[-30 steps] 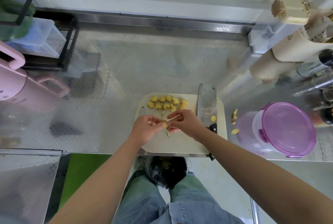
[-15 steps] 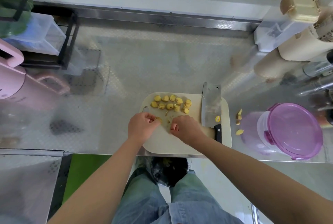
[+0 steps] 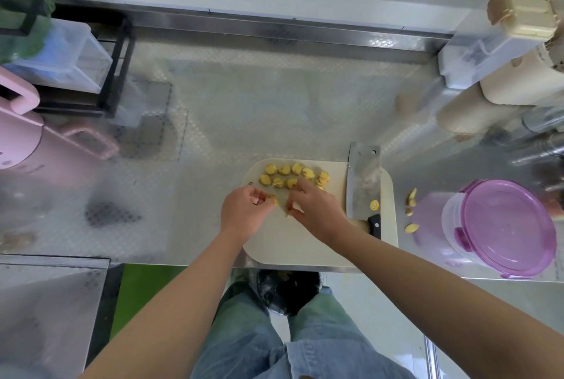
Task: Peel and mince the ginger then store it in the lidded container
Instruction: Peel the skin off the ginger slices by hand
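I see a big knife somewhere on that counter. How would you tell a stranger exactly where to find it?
Start at the pale cutting board at the near edge of the steel counter. The cleaver lies flat along the board's right side, just right of the right hand. It is the only broad steel blade there, with a black handle and a round yellow sticker.

No text can be read anywhere. The cleaver [image 3: 363, 183] lying on the cutting board [image 3: 320, 244] carries a small round yellow sticker [image 3: 374, 204] with red marks near its handle, too small to make out. The pink appliance [image 3: 21, 146] at the left edge shows faint dark marks, also illegible.
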